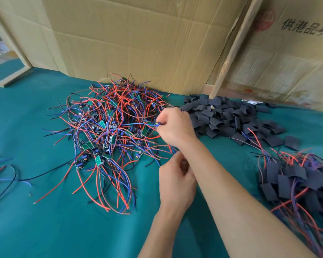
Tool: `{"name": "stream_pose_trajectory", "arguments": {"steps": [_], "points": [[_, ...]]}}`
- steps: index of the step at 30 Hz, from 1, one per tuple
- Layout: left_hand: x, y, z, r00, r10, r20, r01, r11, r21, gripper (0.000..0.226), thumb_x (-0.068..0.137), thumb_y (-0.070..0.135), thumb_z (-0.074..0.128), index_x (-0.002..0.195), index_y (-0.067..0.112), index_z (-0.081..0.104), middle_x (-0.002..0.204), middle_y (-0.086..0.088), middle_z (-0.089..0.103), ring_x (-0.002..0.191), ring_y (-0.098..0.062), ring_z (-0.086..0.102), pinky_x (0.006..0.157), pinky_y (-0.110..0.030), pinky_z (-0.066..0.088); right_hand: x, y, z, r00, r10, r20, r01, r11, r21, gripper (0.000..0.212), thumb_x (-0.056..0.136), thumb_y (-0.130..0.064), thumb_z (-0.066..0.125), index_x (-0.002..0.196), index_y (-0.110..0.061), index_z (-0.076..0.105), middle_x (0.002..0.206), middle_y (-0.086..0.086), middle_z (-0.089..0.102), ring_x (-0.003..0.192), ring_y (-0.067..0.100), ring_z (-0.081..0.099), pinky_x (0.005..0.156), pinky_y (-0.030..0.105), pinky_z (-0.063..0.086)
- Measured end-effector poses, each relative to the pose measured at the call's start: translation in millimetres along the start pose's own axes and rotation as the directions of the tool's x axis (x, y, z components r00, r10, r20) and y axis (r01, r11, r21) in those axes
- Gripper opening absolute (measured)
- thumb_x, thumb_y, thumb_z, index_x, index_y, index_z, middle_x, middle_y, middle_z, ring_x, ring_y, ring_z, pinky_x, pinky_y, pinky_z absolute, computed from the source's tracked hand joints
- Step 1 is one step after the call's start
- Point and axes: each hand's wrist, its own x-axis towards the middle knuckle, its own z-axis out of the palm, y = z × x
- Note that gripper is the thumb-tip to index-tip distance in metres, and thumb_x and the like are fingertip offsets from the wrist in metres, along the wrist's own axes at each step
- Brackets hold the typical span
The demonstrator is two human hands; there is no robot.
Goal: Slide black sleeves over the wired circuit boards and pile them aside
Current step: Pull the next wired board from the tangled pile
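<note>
Where the tangled pile of wired circuit boards (112, 131) meets its right edge, the right hand (175, 127) pinches the ends of blue and red wires between curled fingers, just above the green cloth (45, 220). The pile sits centre-left, wires splaying out toward the viewer and to the left, its far edge touching the cardboard wall (138, 43). The left hand (176, 183) hangs just below the right forearm, fingers curled inward near the wrist; cannot tell whether it holds anything.

Right of the right hand, a heap of loose black sleeves (231, 116) spreads along the foot of the cardboard, its near edge trailing into scattered single sleeves. Lower right, the finished pile of sleeved boards (296, 183) runs off the frame's right edge, wires fanning down.

Open cloth: a wide bare band in the foreground left of the arms, and a strip between the wire pile and the left frame edge, where a few stray wires (4, 174) lie. A narrow gap of cloth separates the sleeve heap from the sleeved pile. A wooden batten (231, 53) leans against the cardboard behind the sleeves.
</note>
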Motion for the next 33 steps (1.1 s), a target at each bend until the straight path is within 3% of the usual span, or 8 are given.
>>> {"name": "stream_pose_trajectory", "arguments": {"steps": [5,10,13,18,21,24,27,33], "points": [[-2,4,0,0.997,-0.057,-0.056,0.047,0.983,-0.175,0.012,0.086,0.011,0.059,0.084,0.023,0.064,0.069,0.0,0.065,0.062,-0.022,0.062,0.06,-0.038,0.054,-19,24,-46,0.994,0.095,-0.059,-0.066,0.924,0.377,0.018,0.079,-0.003,0.072,0.08,-0.021,0.07,0.076,-0.003,0.075,0.072,0.014,0.07,0.072,0.03,0.054],[2,9,-5,0.984,-0.177,-0.034,0.144,0.884,-0.446,0.013,0.103,0.013,0.054,0.101,0.016,0.067,0.089,-0.008,0.073,0.071,-0.018,0.07,0.05,-0.028,0.052,-52,42,-90,0.996,0.085,0.03,-0.086,0.797,0.598,0.017,0.078,0.001,0.081,0.086,-0.007,0.069,0.07,0.008,0.074,0.059,0.018,0.07,0.052,0.026,0.054],[4,12,-8,0.988,-0.151,0.027,0.147,0.877,-0.457,0.028,0.109,0.023,0.044,0.11,0.013,0.07,0.093,-0.005,0.077,0.078,-0.017,0.074,0.054,-0.029,0.056,-74,44,-83,0.991,0.006,0.137,-0.064,0.905,0.421,0.018,0.073,-0.005,0.086,0.081,-0.012,0.072,0.072,0.006,0.075,0.056,0.019,0.068,0.054,0.029,0.055],[3,6,-6,0.994,-0.105,0.003,0.1,0.941,-0.322,0.027,0.107,0.014,0.05,0.094,0.013,0.074,0.083,-0.003,0.076,0.067,-0.013,0.066,0.06,-0.025,0.052,-81,50,-78,0.92,-0.08,0.383,-0.003,0.978,0.211,0.018,0.067,-0.019,0.075,0.083,-0.025,0.078,0.076,-0.002,0.077,0.066,0.02,0.07,0.075,0.035,0.057],[3,6,-3,0.985,-0.171,-0.024,0.149,0.909,-0.39,0.021,0.104,0.008,0.053,0.096,0.011,0.071,0.083,-0.003,0.076,0.073,-0.018,0.074,0.06,-0.024,0.055,-57,64,-81,0.989,0.007,0.148,-0.032,0.986,0.161,0.009,0.072,-0.023,0.077,0.076,-0.031,0.079,0.069,-0.012,0.074,0.062,0.001,0.063,0.071,0.026,0.052],[3,6,-1,0.981,-0.189,-0.035,0.157,0.894,-0.421,0.023,0.102,0.002,0.052,0.097,0.013,0.071,0.084,-0.003,0.077,0.074,-0.02,0.075,0.066,-0.024,0.057,-23,70,-74,0.986,0.081,-0.146,-0.077,0.996,0.033,0.009,0.08,-0.02,0.075,0.085,-0.026,0.074,0.075,-0.011,0.073,0.076,0.003,0.066,0.079,0.025,0.052],[4,4,-2,0.973,-0.228,-0.023,0.191,0.863,-0.467,0.032,0.098,-0.008,0.047,0.098,0.012,0.072,0.082,-0.007,0.077,0.074,-0.022,0.075,0.069,-0.027,0.058,4,70,-56,0.986,0.097,-0.137,-0.12,0.978,-0.172,0.032,0.084,-0.036,0.076,0.113,-0.023,0.067,0.113,0.0,0.069,0.11,0.026,0.062,0.084,0.035,0.048],[5,5,-4,0.975,-0.216,-0.047,0.161,0.841,-0.517,0.041,0.09,-0.017,0.043,0.102,0.009,0.073,0.09,-0.012,0.078,0.079,-0.025,0.077,0.076,-0.023,0.057,20,75,-31,0.983,0.108,-0.148,-0.149,0.941,-0.303,0.033,0.083,-0.04,0.081,0.11,-0.025,0.067,0.118,0.01,0.066,0.11,0.036,0.062,0.074,0.034,0.038]]}}
